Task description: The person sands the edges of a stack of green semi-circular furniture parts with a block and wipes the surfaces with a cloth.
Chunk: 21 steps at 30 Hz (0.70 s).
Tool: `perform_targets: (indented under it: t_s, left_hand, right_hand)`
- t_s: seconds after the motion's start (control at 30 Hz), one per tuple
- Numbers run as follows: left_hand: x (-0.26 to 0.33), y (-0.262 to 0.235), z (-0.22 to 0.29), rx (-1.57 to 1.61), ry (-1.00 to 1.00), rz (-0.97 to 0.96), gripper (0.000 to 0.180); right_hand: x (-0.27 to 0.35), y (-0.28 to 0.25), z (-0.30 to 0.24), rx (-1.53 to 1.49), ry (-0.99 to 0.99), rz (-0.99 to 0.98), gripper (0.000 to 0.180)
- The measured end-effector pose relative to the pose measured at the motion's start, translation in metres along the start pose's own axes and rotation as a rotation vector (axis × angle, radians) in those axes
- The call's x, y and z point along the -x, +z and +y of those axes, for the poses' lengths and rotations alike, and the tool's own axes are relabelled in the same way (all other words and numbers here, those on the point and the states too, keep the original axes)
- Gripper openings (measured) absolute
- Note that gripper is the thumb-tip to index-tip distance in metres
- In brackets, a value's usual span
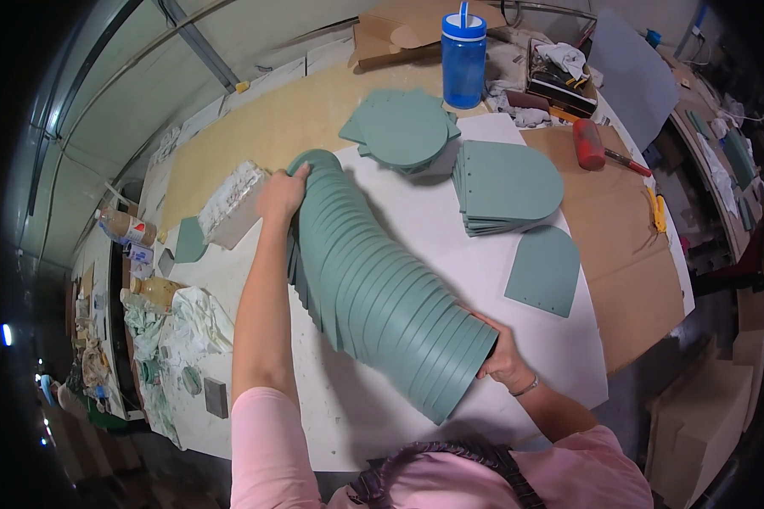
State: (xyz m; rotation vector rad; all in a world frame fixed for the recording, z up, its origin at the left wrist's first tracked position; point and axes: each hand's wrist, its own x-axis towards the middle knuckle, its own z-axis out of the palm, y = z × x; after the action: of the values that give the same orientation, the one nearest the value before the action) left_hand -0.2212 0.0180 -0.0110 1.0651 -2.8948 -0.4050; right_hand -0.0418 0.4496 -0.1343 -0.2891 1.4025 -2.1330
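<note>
A long fanned stack of green round-ended panels [373, 280] leans across the table in a curve, from the far left toward the near right. My left hand [282, 193] is closed on its far end, the thumb over the top edge. At the near end my right hand [505, 360] grips the last panels, its fingers partly hidden behind them. To the right lies a neat pile of the same panels [514, 182] with small holes along one straight side. One single panel [545, 270] lies nearer me. Farther back, more panels [403, 127] are piled at mixed angles.
A white-smeared block [233, 204] stands left of my left hand. Bottles [127, 227] and crumpled cloths [199, 322] crowd the left edge. At the back stand a blue drink bottle [464, 64] and a cluttered box [560, 81]. A red mallet [588, 144] and yellow cutter [657, 209] lie on cardboard.
</note>
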Motion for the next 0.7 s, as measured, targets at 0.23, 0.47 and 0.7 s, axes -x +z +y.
perform_targets:
  t_s: [0.23,0.47,0.7]
  left_hand:
    - [-0.004,0.016,0.012,-0.086,0.103,-0.055,0.075]
    - [0.008,0.010,0.012,-0.125,0.143,-0.025,0.073]
    - [0.021,0.005,-0.038,-0.068,0.125,0.042,0.069]
  right_hand:
    - [0.005,-0.004,0.022,-0.451,0.089,0.226,0.105]
    - [0.011,-0.026,0.062,-0.734,0.276,0.229,0.061]
    - [0.018,-0.008,0.082,-0.878,0.438,0.360,0.053]
